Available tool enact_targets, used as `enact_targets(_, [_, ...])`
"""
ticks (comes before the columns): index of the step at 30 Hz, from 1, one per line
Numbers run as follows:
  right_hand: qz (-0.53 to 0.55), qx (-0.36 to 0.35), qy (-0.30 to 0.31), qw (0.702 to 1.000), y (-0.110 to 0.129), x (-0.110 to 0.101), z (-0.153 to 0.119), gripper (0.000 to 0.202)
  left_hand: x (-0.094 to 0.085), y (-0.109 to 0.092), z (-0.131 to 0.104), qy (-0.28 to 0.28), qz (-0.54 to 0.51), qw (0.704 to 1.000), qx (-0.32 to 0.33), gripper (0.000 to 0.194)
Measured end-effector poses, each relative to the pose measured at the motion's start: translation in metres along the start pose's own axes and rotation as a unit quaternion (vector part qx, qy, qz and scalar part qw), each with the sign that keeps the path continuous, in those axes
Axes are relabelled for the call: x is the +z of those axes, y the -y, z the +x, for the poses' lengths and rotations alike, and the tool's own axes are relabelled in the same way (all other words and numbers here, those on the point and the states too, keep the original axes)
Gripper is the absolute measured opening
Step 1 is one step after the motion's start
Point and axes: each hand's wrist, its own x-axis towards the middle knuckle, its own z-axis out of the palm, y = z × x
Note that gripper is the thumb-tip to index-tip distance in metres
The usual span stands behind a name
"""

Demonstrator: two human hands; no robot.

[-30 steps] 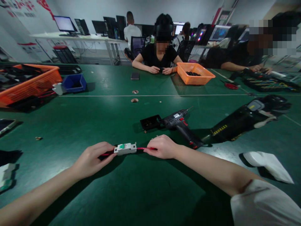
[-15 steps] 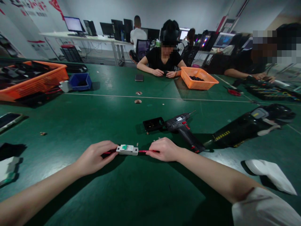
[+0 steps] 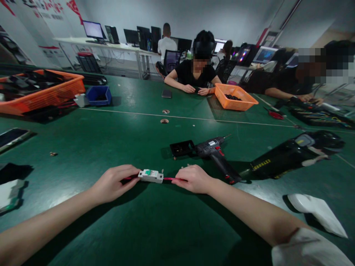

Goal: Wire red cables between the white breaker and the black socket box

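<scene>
Green tabletop in foreground. White curved object lies at the right, beyond the light sleeve; green-and-white unit at the left edge. Circuit breaker, white with green toggle, sits centrally between the two hands, over the near part of the table. Left hand: thumb and fingers closed at the breaker's left end, a bit of red left wire visible between them. Right hand: fingertips pinched on the red right wire that leaves the breaker's right end. Small brass piece well to the left; flat dark-screened device beyond the green-and-white unit. Just past the right hand, power drill on its side, bit pointing away and right, beside black open case. Black cylindrical appliance, yellow lettering, lies right of the drill. Farther: blue bin beside filled left orange basket; right orange basket, dark parts inside, near a seated person in black. Background: monitors on a white desk.
</scene>
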Motion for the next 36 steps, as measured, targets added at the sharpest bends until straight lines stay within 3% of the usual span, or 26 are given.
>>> enact_targets(9, [-0.016,0.005,-0.038,0.999,0.004,0.002,-0.001,0.036,0.000,-0.001,0.000,-0.009,0.002,1.000,-0.014,0.025])
enact_targets(22, [-0.013,0.019,-0.015,1.000,0.007,0.001,0.003,0.035,0.001,-0.003,0.002,-0.014,0.005,1.000,-0.021,0.026])
enact_targets(36, [0.012,0.115,-0.048,0.992,0.012,0.007,0.000,0.028,0.003,-0.003,-0.001,-0.023,0.039,0.999,-0.019,0.026])
